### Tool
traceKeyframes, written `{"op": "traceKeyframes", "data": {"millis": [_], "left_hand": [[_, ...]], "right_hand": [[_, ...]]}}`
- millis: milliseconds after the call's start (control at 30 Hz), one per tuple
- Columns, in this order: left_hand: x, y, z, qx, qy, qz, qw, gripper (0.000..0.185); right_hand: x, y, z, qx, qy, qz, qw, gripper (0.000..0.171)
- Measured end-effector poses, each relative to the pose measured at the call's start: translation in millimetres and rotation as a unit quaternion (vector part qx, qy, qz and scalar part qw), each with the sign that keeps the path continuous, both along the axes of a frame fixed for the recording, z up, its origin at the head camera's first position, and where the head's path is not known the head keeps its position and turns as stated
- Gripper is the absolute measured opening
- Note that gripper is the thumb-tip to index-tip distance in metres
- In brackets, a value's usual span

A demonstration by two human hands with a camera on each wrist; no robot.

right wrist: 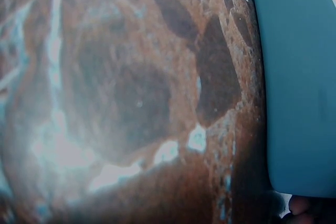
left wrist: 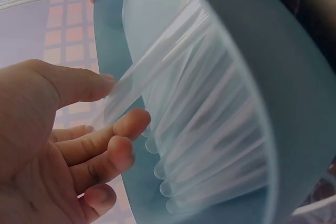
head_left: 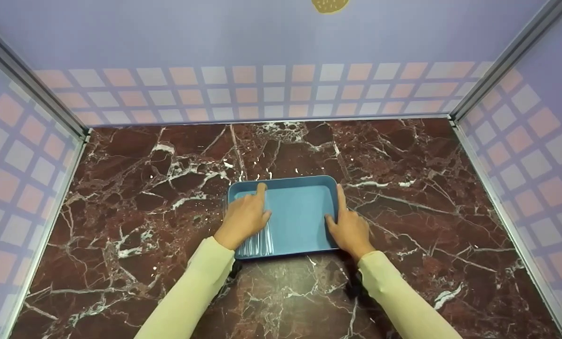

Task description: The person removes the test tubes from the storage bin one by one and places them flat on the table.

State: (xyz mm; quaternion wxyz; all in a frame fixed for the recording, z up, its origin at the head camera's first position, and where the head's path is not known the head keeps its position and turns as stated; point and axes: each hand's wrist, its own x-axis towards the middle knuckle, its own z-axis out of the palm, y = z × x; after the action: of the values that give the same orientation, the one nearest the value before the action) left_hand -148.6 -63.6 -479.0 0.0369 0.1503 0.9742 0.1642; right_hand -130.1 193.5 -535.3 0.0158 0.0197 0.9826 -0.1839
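Seemed you were positioning 1 clear tube point(left wrist: 155, 52), left hand point(head_left: 244, 216) pinching it, right hand point(head_left: 351, 230) gripping the blue tray point(head_left: 302, 214); next move probably needed that tray steady.

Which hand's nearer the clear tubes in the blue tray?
Left. The left hand is at the clear tubes, pinching one; the right hand grips the opposite side of the blue tray, away from them.
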Motion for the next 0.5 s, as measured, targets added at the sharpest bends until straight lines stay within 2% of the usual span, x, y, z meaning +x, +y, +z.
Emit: {"op": "traceKeyframes", "data": {"millis": [300, 500], "left_hand": [[4.9, 0.4, -1.3, 0.017, 0.007, 0.010, 0.9998, 0.064], [10.6, -1.6, -5.3, 0.026, 0.015, 0.013, 0.9995, 0.077]], "right_hand": [[1.2, 0.2, -0.8, -0.006, 0.005, -0.003, 1.000, 0.081], [0.8, 1.0, -1.4, -0.005, 0.005, -0.003, 1.000, 0.081]]}}
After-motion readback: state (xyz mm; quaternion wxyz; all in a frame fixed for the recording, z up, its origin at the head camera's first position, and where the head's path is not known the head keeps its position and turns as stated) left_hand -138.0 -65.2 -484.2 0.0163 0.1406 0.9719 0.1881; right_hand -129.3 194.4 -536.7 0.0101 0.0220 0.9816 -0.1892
